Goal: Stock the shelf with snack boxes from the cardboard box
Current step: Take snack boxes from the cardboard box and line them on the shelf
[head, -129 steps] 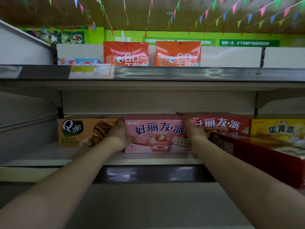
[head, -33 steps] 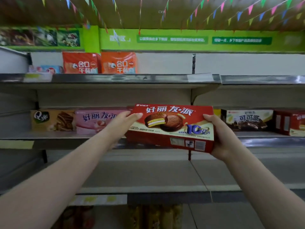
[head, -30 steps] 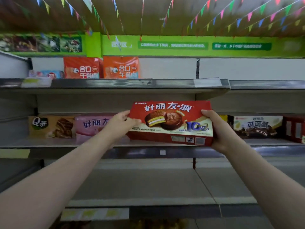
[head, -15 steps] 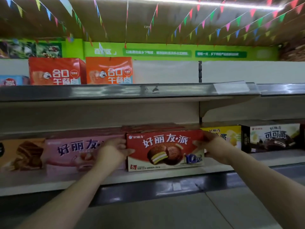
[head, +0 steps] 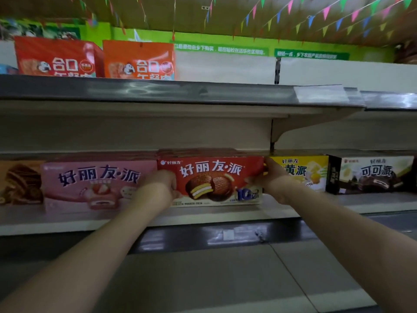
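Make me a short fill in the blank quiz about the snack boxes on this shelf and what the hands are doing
1. Both hands hold the ends of the ____ box.
2. Just beyond the left hand stands the ____ box.
3. Just beyond the right hand stands the ____ box.
4. The dark box sits farthest to the ____.

Missing words: red; pink; yellow; right

**Shop aisle under bunting**

Strings of coloured pennants [head: 325,14] hang below a brown ceiling [head: 185,10]. A bright green wall band [head: 225,49] carries signs with white lettering. White back panels [head: 338,73] rise behind grey metal shelving [head: 158,91]. The light is dim.
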Motion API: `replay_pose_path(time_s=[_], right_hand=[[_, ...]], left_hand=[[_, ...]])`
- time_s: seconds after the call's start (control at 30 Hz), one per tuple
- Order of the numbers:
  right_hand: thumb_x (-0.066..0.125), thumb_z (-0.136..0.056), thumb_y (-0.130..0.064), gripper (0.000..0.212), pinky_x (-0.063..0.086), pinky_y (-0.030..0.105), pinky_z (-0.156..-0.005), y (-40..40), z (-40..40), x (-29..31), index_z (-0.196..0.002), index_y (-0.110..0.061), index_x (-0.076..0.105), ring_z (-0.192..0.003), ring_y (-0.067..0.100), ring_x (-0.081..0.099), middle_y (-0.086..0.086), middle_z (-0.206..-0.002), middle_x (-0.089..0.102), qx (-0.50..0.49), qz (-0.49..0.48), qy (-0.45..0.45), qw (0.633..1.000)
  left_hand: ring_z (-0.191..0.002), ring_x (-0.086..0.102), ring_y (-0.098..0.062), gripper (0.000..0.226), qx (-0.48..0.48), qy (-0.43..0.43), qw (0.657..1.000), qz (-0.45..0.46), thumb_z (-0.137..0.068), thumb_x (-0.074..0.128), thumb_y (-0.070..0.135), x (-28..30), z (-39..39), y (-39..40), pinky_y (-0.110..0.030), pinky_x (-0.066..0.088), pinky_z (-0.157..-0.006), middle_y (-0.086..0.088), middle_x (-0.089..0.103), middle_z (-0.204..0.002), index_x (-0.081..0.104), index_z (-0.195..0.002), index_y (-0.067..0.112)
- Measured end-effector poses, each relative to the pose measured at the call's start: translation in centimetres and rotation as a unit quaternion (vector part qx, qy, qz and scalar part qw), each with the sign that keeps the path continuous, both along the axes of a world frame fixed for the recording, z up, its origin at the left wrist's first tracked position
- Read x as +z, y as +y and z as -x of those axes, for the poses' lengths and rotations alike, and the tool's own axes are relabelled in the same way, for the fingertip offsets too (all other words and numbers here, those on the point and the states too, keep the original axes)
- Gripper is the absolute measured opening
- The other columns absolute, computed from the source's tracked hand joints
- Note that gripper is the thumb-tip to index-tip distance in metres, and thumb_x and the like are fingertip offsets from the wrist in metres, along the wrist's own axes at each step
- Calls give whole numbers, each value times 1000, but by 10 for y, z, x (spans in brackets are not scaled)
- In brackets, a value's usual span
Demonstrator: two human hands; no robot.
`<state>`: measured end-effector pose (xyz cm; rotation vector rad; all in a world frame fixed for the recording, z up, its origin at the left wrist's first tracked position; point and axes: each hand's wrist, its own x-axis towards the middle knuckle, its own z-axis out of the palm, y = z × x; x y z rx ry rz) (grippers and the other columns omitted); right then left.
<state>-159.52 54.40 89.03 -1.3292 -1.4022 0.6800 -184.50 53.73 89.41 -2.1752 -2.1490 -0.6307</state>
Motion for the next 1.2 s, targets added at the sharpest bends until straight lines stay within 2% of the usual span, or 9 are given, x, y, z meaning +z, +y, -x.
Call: replay_pose_path(time_s=[0.1,0.2,0.33,0.53,0.63,0.73,0.97,1.07,1.2], right_hand=[[71,-82,-1,53,47,33,-93,0,2,-2,-129,-10,49,-100,17,54,2,-116,60,-42,-15,-41,998],[71,-83,-10,51,48,31,-90,1,-2,-8,-130,-11,50,-108,24,59,7,-123,60,-45,-22,-66,997],[62,-89,-21,33,51,39,-88,-2,-10,-11,-117,-6,54,-99,25,59,13,-114,64,-74,4,-96,993],[65,-89,-23,10,45,29,-73,-55,-79,-4,-93,-13,64,-78,18,56,3,-82,61,-46,9,-158,986],[57,-89,-11,13,47,33,-71,-80,-126,-2,-79,-11,63,-75,23,57,7,-76,60,-36,3,-128,991],[53,-92,-8,11,54,36,-78,-107,-172,2,-86,-8,62,-78,24,61,13,-87,62,-7,17,-45,999],[56,-92,-6,9,51,28,-61,-195,-289,-6,-92,-1,63,-67,21,55,14,-79,56,0,86,31,996],[56,-92,-6,20,51,23,-59,-213,-341,-1,-110,1,62,-81,23,62,14,-93,63,-20,106,47,993],[56,-93,-7,10,52,25,-59,-208,-387,-1,-100,-3,62,-78,21,62,12,-90,63,-52,109,85,989]], left_hand=[[-96,62,-19,23,1,49,999,22,-86,70,36,0,-9,6,-27,48,-84,-1,66,-102,67,-98,16],[-97,63,-21,21,-18,99,995,21,-87,69,35,3,-22,8,-29,52,-84,-4,67,-106,68,-100,18],[-91,63,-23,20,-79,111,989,-61,-89,61,36,6,-53,0,-26,49,-74,-6,68,-99,70,-94,18],[-76,61,-16,17,-175,59,973,-139,-91,55,35,8,-136,-58,-32,52,-67,6,67,-80,63,-79,26],[-83,62,-18,19,-193,40,966,-167,-91,53,39,5,-192,-92,-34,53,-70,7,67,-86,65,-84,25],[-88,62,-21,23,-169,55,969,-169,-91,52,41,3,-251,-122,-31,52,-69,5,67,-93,68,-91,23],[-88,60,-23,19,-178,60,977,-100,-91,50,37,-14,-379,-170,-31,52,-71,1,64,-91,65,-87,25],[-91,61,-22,20,-213,63,968,-112,-92,50,38,-15,-426,-183,-33,53,-73,1,66,-96,65,-94,25],[-87,62,-21,20,-244,65,961,-114,-92,48,38,-22,-457,-186,-34,53,-72,2,66,-95,64,-95,26]])
